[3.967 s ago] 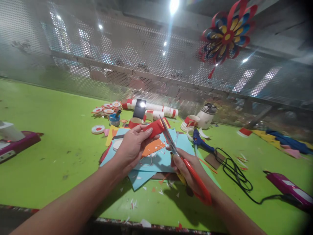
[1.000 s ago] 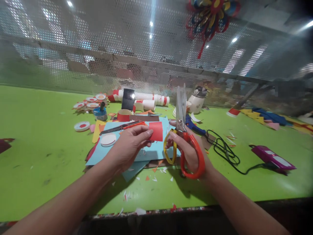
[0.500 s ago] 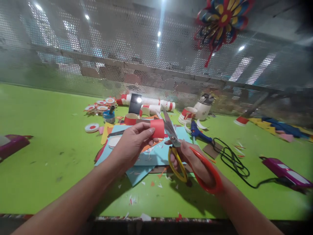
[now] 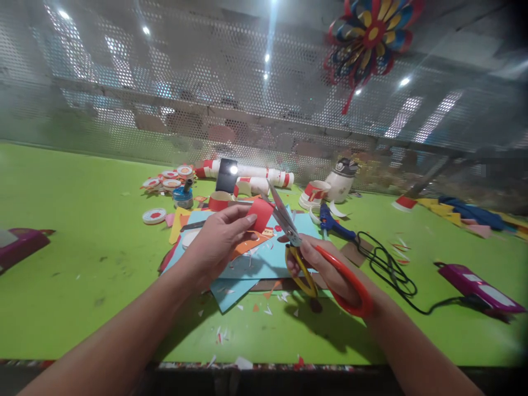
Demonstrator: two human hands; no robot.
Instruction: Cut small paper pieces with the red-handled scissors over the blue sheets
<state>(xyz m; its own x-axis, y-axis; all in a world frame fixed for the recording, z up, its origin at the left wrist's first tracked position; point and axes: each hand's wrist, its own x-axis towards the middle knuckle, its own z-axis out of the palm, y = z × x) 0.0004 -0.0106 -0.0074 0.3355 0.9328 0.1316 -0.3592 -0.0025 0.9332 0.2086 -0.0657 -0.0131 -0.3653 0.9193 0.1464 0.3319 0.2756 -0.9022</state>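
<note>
A small piece of red paper (image 4: 260, 214) is pinched between the thumb and fingers of my left hand (image 4: 229, 231). My right hand (image 4: 319, 258) grips a pair of scissors (image 4: 286, 220) with one yellow and one orange-red handle. Their blades point up and to the left, slightly parted, right beside the red paper's right edge. Whether the blades touch the paper I cannot tell. Under both hands lie light blue paper sheets (image 4: 268, 267) with orange paper (image 4: 243, 247) and small scraps on top.
Behind the hands are a red-and-white tube (image 4: 264, 173), a black phone (image 4: 226, 175), a blue jar (image 4: 182, 197) and a paper cup (image 4: 314, 193). A blue glue gun (image 4: 333, 223) with a looped black cord lies right, near a purple power strip (image 4: 480, 289). Paper discs (image 4: 171, 181) sit left.
The red paper has tilted in my left hand and shifted slightly up and left. The scissors have moved slightly left, and a small red scrap now shows below the blades.
</note>
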